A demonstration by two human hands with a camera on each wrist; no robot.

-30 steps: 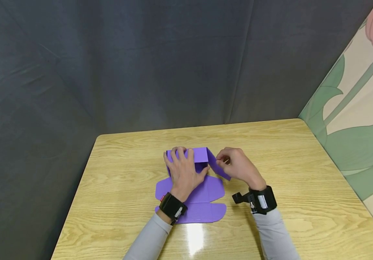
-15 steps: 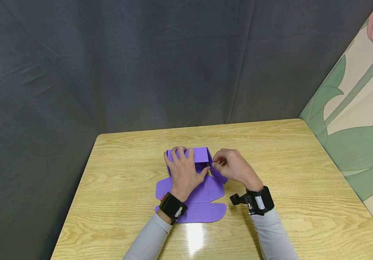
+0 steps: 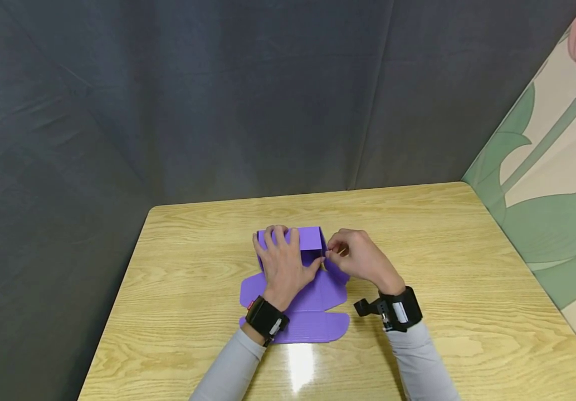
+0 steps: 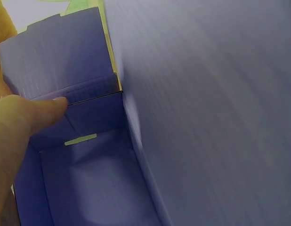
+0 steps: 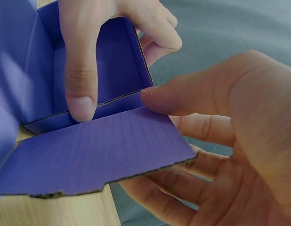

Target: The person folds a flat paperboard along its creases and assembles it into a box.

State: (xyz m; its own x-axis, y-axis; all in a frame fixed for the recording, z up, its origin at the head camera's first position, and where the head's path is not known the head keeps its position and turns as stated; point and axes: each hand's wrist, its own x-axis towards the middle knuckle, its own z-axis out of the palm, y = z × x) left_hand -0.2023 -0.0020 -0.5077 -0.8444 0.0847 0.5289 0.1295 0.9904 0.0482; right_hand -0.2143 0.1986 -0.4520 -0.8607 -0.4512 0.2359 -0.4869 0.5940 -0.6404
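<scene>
Purple ribbed-cardboard box [image 3: 310,239] lies under my spread left hand [image 3: 284,268], inside the worktop's [image 3: 458,262] far edge; my right hand [image 3: 364,255] pinches its flap [image 5: 93,150].

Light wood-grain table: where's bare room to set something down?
Bare: the table left of the purple cardboard box, and right of the right hand toward the floral-patterned backdrop. Crowded: the box's right end, where the left hand is close too.
</scene>
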